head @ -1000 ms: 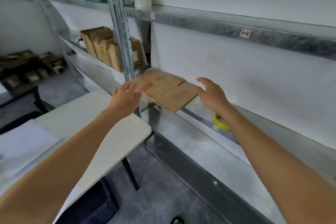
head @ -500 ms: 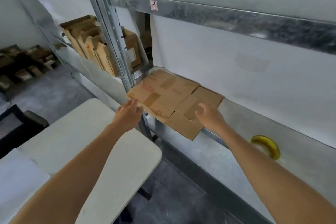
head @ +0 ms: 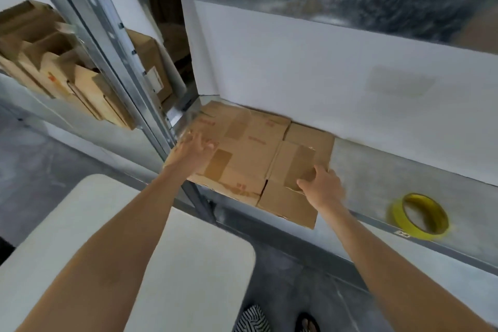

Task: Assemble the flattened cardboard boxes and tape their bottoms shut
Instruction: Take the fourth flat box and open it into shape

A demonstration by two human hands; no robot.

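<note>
Flat, tape-patched brown cardboard boxes (head: 250, 148)

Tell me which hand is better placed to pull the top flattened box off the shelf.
Probably right: the right hand curls round a flap edge of the flattened box; the left hand lies flat on top.

brown flattened cardboard boxes (head: 250, 148) with red print, yellow tape roll (head: 420, 216), grey metal shelf (head: 377, 170), black-and-white striped shoe (head: 252, 319)

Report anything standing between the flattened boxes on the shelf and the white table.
The left hand and right hand are on the flattened boxes. The shelf's upright post stands at the stack's left corner, between it and the table; pulling straight out front probably clears it.
</note>
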